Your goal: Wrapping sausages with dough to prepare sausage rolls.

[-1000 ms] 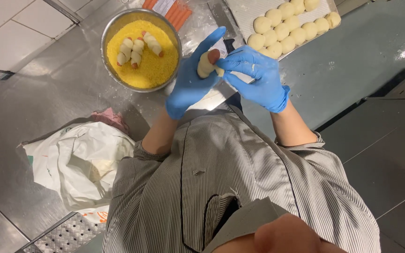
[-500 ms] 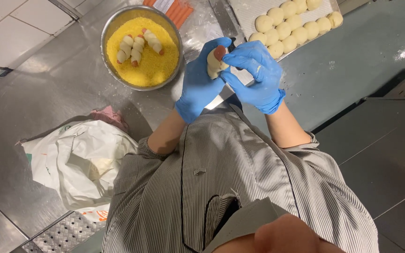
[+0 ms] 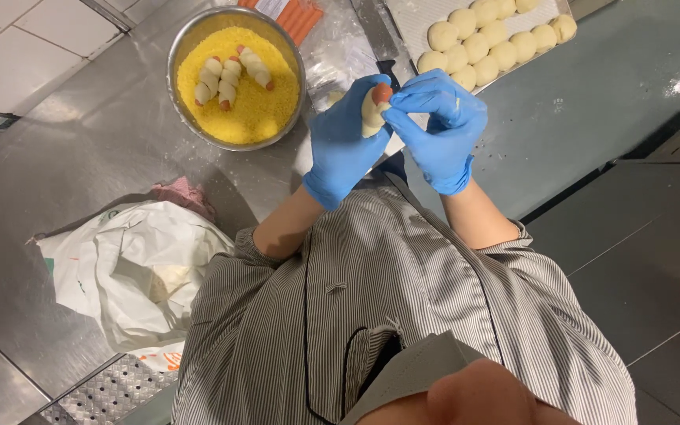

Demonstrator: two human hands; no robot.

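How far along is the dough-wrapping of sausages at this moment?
Done: several wrapped sausages lie in the crumb bowl. In hand: the left hand holds a sausage roll while the right hand pinches its dough. Left: dough balls on the tray and unwrapped sausages.

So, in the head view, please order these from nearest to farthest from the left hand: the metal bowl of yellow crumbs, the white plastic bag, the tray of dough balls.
1. The round metal bowl of yellow crumbs, just beyond the blue-gloved left hand, on its outer side.
2. The tray of pale dough balls, past the right hand.
3. The crumpled white plastic bag, on the counter beside the left elbow.
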